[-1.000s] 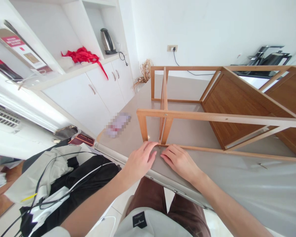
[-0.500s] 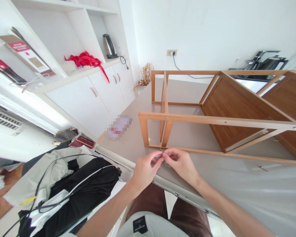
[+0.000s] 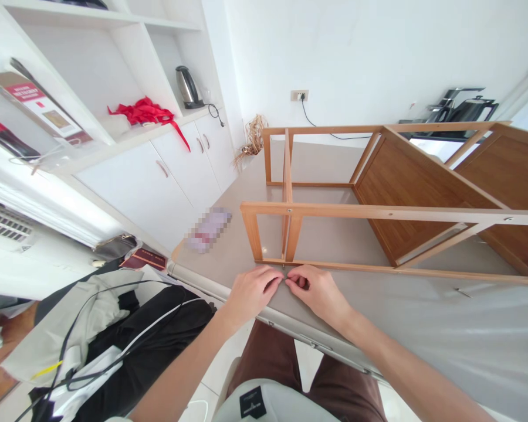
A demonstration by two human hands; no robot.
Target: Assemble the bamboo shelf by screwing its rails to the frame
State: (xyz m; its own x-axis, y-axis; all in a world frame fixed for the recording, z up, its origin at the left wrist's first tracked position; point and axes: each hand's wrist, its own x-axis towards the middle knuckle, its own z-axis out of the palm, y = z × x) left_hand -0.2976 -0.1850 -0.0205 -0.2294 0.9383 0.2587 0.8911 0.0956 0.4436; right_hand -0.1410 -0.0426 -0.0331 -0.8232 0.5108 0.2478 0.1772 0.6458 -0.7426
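A wooden rack frame [image 3: 334, 210] lies on its side on the grey tabletop [image 3: 242, 234]. At its lower near rail [image 3: 352, 268], a small thin metal piece [image 3: 284, 269], which looks like a screw, shows between my fingertips. My left hand [image 3: 253, 293] is closed in a pinch at the left side of this piece. From the right, my right hand [image 3: 319, 293] pinches thumb and finger together against it. The fingers hide most of the piece, and whether it sits in the rail cannot be told. A thin metal rod [image 3: 463, 293] lies on the tabletop farther right.
A blurred packet [image 3: 209, 230] lies left of the rack. Clothes [image 3: 154, 328], cables and a white power strip [image 3: 88, 375] are heaped at lower left. White cabinets with a kettle [image 3: 188, 88] and red ribbon [image 3: 145, 111] stand behind. Another kettle [image 3: 473, 111] is at far right.
My fingertips have come slightly apart, and both hands have shifted a little left in view. The whole scene has also slid slightly left as the camera turned. The rack stays put.
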